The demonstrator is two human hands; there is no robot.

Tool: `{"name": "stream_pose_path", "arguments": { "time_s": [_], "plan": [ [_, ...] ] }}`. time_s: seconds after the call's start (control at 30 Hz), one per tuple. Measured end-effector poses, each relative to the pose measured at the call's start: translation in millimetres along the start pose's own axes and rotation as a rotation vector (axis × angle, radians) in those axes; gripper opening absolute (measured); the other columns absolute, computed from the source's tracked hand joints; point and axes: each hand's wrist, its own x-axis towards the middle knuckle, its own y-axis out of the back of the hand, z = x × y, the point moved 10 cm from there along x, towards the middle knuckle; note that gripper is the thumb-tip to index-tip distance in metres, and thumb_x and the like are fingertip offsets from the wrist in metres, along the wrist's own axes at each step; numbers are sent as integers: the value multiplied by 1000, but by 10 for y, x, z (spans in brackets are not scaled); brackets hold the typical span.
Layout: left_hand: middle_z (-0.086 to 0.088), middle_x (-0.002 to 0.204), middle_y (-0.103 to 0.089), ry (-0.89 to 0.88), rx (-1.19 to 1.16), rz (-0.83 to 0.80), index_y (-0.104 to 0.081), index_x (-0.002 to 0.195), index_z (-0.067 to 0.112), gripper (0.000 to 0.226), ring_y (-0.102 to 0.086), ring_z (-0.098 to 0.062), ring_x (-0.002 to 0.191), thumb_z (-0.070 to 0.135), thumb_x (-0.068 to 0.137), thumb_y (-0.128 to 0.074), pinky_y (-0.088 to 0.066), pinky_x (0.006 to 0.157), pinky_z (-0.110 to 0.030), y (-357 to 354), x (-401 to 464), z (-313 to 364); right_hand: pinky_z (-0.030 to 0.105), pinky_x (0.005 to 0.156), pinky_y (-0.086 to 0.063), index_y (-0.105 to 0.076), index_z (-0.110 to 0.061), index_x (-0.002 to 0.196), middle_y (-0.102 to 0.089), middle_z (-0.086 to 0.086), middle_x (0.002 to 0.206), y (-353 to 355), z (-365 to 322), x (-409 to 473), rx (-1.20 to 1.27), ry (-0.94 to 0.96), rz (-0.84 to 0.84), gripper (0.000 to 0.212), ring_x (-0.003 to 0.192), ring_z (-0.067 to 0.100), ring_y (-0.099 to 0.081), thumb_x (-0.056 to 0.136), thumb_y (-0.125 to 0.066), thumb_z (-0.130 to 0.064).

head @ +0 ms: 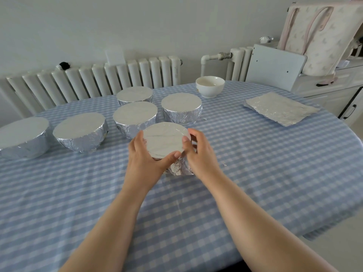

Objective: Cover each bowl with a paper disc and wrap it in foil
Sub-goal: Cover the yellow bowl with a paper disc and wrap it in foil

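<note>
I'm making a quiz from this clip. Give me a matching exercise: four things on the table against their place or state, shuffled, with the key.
Things:
1. white bowl
2. foil sheets
3. nearest foil-wrapped bowl
4. left hand

Place or state:
A. lying flat at the table's right side
B. held between both hands
C. uncovered, at the far edge
D. thumb across the near rim of a wrapped bowl

Pairs: 1-C, 2-A, 3-B, 4-D

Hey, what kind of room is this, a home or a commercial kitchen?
Probably a home dining room: a blue checked tablecloth, white ribbed wall radiator and pale fabric tote bag.
</note>
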Motion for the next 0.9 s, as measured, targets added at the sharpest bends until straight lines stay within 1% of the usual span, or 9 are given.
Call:
{"name": "stream_pose_path", "arguments": {
  "time_s": [0.1,0.23,0.37,0.47,0.57,0.63,0.7,0.77,0.9],
  "plan": [
    [-2,155,-22,-4,5,-2,-15,155,18,132,-31,-13,140,81,48,-60,-29,100,-24,-14,-10,30,27,92,-38,-43,-26,140,-51,-11,131,-34,1,0,-87,-11,-34,41,114,8,-52,102,-44,-38],
    [-5,148,-29,11,-22,60,-21,154,20,106,-36,-18,135,89,75,-34,-31,108,-34,26,-53,13,27,104,-34,-44,-21,144,-50,-7,145,-16,-9,124,-122,-4,-94,42,132,12,-46,104,-40,-29],
    [-10,143,-38,51,-105,197,-38,147,18,51,-31,-16,129,45,104,-32,-26,109,-33,126,-28,-105,22,102,-33,-51,-19,142,-59,-6,128,13,47,227,-7,-28,-142,39,121,7,-50,105,-40,-23],
    [-10,139,-37,98,-95,207,-47,141,23,39,-27,-20,133,22,104,-34,-17,106,-23,145,28,-177,25,110,-32,-50,-16,143,-58,-5,129,-1,60,209,56,-26,-152,39,122,8,-51,105,-40,-21],
    [-9,150,-28,-38,-30,256,-50,138,22,41,-21,-19,140,13,100,-38,-16,108,-23,265,59,-61,23,111,-35,-55,-12,138,-51,-2,137,40,5,196,122,-4,-74,36,122,12,-52,104,-42,-18],
    [-2,157,-23,-180,-38,216,-47,142,23,44,-19,-13,144,25,99,-39,-24,116,-37,267,89,52,0,96,-32,-53,-16,140,-47,-4,134,78,-14,163,165,-24,-44,37,115,1,-50,105,-41,-22],
    [6,159,-26,-229,-21,124,-43,147,25,56,-20,-6,146,48,95,-38,-24,119,-38,198,128,93,-9,79,-29,-48,-23,143,-46,-9,135,88,22,123,233,-61,-39,39,111,-11,-48,105,-41,-30],
    [7,158,-29,-241,11,30,-37,150,23,78,-23,-6,146,69,88,-37,-24,120,-37,102,157,99,-6,80,-34,-45,-24,143,-46,-9,137,51,34,64,257,-69,-56,44,108,-11,-50,102,-47,-39],
    [6,158,-28,-166,-38,-106,-25,155,21,111,-30,-9,143,83,67,-49,-28,118,-36,-21,162,10,22,101,-37,-42,-19,145,-43,-8,135,-28,7,11,80,-20,-62,51,120,8,-48,98,-56,-32]
  ]
}}
